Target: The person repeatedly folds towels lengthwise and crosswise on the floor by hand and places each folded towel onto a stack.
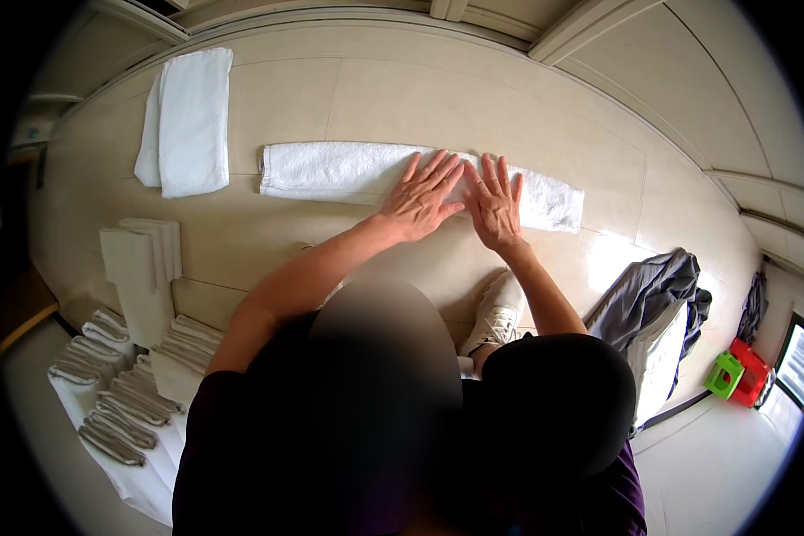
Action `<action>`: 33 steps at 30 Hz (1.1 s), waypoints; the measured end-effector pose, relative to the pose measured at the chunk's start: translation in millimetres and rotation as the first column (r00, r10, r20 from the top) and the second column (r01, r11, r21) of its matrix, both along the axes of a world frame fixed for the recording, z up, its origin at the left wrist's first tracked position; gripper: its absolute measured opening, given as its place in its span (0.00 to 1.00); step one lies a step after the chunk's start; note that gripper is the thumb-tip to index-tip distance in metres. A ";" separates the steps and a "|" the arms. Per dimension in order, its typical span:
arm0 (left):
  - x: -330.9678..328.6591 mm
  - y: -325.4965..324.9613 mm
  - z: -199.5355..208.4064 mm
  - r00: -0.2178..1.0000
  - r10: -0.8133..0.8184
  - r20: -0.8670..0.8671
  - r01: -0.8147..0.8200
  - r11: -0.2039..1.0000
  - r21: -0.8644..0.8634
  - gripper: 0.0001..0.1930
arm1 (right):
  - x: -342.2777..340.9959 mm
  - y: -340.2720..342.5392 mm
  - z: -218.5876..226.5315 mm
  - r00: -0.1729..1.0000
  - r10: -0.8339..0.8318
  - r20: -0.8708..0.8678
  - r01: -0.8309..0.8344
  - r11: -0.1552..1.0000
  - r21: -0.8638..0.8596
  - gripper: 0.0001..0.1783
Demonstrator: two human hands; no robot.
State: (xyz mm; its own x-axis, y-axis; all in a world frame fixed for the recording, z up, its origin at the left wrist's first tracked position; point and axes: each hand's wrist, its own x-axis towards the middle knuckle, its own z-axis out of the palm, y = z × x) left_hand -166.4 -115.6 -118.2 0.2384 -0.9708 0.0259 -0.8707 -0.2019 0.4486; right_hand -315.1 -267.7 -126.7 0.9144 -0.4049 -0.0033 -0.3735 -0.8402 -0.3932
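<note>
A white towel (339, 170), folded into a long narrow strip, lies crosswise on the tiled floor in front of me. My left hand (420, 198) rests flat on it right of its middle, fingers spread and pointing away from me. Beside it, my right hand (496, 204) also lies flat on the towel with fingers apart, the two hands nearly touching at the fingertips. Neither hand grips anything. Parts of the towel under both palms are hidden. Its right end (554, 204) shows beyond my right hand.
Folded white towels (195, 125) lie on the floor at the far left. Several stacked folded cloths (121, 402) stand at the near left. A grey garment (657, 286) is heaped at the right, with a green plastic stool (724, 375) and a red one (752, 371) beyond. My shoe (498, 313) is below the towel.
</note>
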 end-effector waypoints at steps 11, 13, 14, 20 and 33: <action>203.7 175.7 -1.4 0.932 0.330 0.151 -0.347 0.932 0.105 0.26 | -118.8 -103.5 -39.2 0.930 -0.368 0.002 0.361 0.911 -0.199 0.34; 201.8 163.2 8.9 0.927 0.346 0.141 -0.371 0.899 0.232 0.24 | -121.1 -121.8 -37.7 0.948 -0.317 -0.033 0.300 0.923 -0.242 0.33; 203.2 161.3 8.5 0.929 0.366 0.063 -0.364 0.864 0.349 0.24 | -117.5 -132.6 -36.6 0.951 -0.305 -0.055 0.281 0.923 -0.262 0.33; 176.9 151.8 17.1 0.850 0.506 -0.143 -0.341 0.737 0.583 0.22 | -78.2 -153.1 -16.1 0.884 -0.373 -0.281 0.167 0.814 -0.557 0.36; 140.8 147.1 56.7 0.409 0.492 -0.769 -0.702 0.708 0.080 0.21 | 14.9 41.5 12.9 0.960 0.276 -0.039 -0.276 0.961 0.020 0.42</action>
State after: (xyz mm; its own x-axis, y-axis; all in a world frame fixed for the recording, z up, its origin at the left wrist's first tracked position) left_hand -25.6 31.4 -61.5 0.7937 -0.5570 -0.2443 0.0475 -0.3437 0.9379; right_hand -300.2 -226.2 -113.8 0.9895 -0.1365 -0.0468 -0.1439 -0.9072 -0.3954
